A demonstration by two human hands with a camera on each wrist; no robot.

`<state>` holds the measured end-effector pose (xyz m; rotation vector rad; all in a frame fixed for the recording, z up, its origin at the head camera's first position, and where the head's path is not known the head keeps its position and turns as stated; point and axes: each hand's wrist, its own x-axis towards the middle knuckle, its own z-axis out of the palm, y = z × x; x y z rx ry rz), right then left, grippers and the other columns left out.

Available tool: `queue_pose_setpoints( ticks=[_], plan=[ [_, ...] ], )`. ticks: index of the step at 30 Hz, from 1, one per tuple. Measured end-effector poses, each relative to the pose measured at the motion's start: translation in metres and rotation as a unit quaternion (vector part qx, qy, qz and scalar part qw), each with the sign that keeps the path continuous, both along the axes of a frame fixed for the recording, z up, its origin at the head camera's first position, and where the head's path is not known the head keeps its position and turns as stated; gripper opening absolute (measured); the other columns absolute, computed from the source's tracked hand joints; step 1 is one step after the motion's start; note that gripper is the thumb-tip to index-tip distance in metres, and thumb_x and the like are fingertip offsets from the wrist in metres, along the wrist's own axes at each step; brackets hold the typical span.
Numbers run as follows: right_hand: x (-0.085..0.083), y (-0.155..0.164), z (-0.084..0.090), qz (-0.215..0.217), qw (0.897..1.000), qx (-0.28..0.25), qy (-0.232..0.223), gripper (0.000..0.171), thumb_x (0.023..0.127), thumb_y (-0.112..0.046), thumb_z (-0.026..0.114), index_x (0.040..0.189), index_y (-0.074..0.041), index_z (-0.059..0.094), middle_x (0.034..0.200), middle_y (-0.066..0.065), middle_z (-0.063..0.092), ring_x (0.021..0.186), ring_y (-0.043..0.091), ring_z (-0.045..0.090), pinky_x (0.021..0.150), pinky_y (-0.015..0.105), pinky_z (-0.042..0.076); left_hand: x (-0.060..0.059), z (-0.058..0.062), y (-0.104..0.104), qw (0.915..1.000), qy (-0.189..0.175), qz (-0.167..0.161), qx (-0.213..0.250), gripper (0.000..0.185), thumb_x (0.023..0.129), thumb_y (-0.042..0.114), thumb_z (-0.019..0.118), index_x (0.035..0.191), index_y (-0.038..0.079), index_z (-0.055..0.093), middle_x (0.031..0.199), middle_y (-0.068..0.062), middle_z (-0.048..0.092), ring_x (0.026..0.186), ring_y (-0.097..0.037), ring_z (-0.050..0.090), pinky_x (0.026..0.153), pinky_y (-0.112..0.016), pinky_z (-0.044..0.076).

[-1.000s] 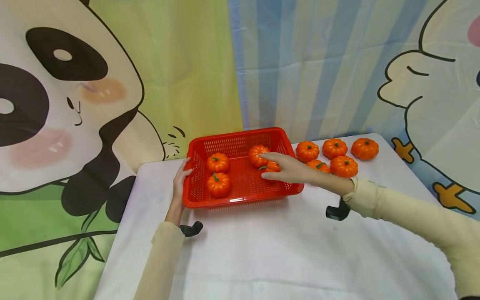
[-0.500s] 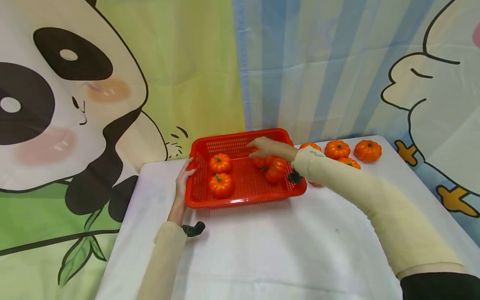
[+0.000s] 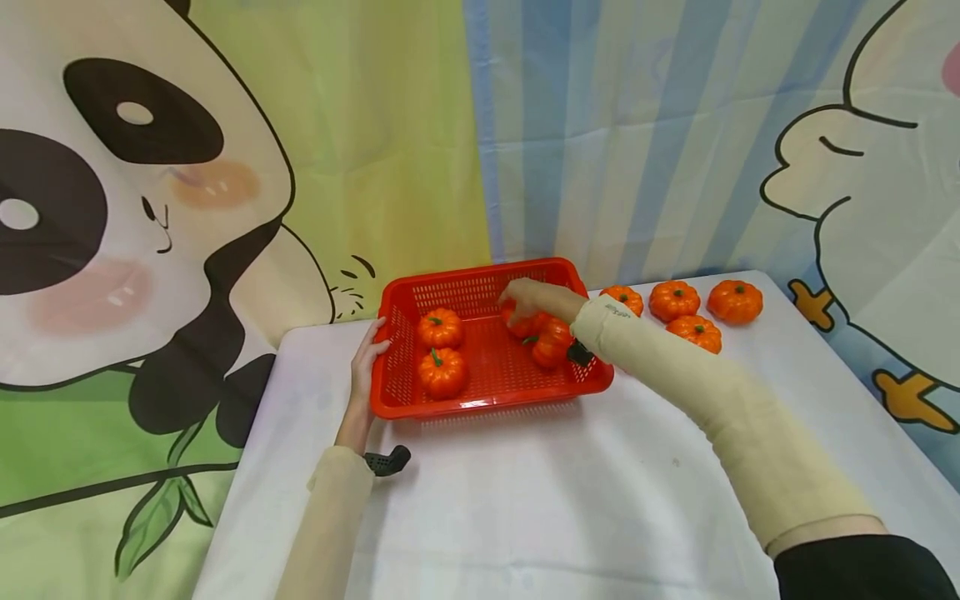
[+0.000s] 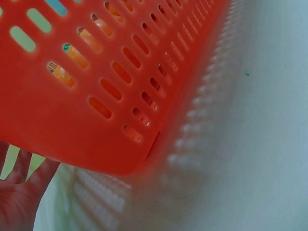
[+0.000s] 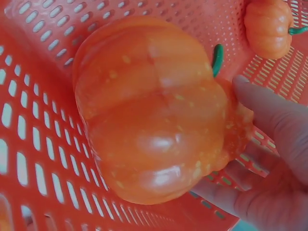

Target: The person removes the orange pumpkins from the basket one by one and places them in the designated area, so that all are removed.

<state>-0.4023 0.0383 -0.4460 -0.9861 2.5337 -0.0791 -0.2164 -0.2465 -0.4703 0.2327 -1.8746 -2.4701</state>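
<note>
"Red basket [image 3: 495, 402] on the bench [image 3: 480, 517]. Where are the hands?"

"Left hand [image 3: 363, 367] touches the basket's left rim, its fingers spread. Right hand [image 3: 536, 298] is inside, towards the back right, thumb and fingers round the rear pumpkin [image 3: 519, 327]."

"What's next to that one?"

"The front pumpkin [image 3: 551, 343], just beside it and nearer the person, green stem pointing left. Two more pumpkins [image 3: 443, 375] sit at the left end, one behind the other."

"And outside?"

"Loose pumpkins [image 3: 696, 332] on the bench, right of the basket. The right sleeve [image 3: 690, 387] hides part of that group."

"Behind everything?"

"Printed cloth [image 3: 397, 150]: a panda, green ground, then blue stripes."
</note>
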Motion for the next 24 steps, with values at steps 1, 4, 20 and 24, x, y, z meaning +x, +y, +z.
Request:
queue_pose_setpoints(
  ticks=[1,4,20,24],
  plan=[
    [-0.003,0.000,-0.004,0.008,1.000,0.007,0.008,0.065,0.080,-0.041,0.077,0.135,-0.011,0.058,0.134,0.011,0.059,0.128,0.030,0.051,0.109,0.039,0.041,0.000,0.000,0.000,1.0000,0.001,0.000,0.001,0.049,0.101,0.013,0.036,0.148,0.024,0.039,0.157,0.009,0.031,0.135,-0.017,0.038,0.116,-0.035,0.030],
    [0.000,-0.003,-0.003,0.003,1.000,0.020,0.011,0.068,0.077,-0.038,0.080,0.134,-0.009,0.058,0.131,0.016,0.059,0.125,0.033,0.052,0.108,0.040,0.042,0.001,-0.001,-0.001,1.0000,0.003,-0.006,0.002,0.048,0.102,0.013,0.035,0.148,0.025,0.038,0.157,0.008,0.032,0.134,-0.017,0.038,0.114,-0.034,0.033],
    [0.045,0.007,0.044,0.004,1.000,-0.011,0.029,0.061,0.084,-0.027,0.075,0.137,-0.007,0.054,0.139,0.021,0.048,0.130,0.038,0.046,0.111,0.045,0.039,0.000,-0.002,-0.001,0.9999,0.008,-0.013,0.007,0.049,0.102,0.013,0.033,0.149,0.024,0.036,0.157,0.006,0.031,0.138,-0.023,0.035,0.118,-0.040,0.028],
    [0.053,0.007,0.060,0.015,0.995,-0.095,0.035,0.062,0.084,-0.026,0.075,0.137,-0.002,0.053,0.137,0.021,0.050,0.128,0.037,0.047,0.109,0.046,0.040,0.000,-0.001,0.000,0.9998,0.010,-0.015,0.006,0.049,0.102,0.012,0.032,0.149,0.024,0.035,0.157,0.005,0.031,0.139,-0.025,0.033,0.116,-0.039,0.030]
  ],
)
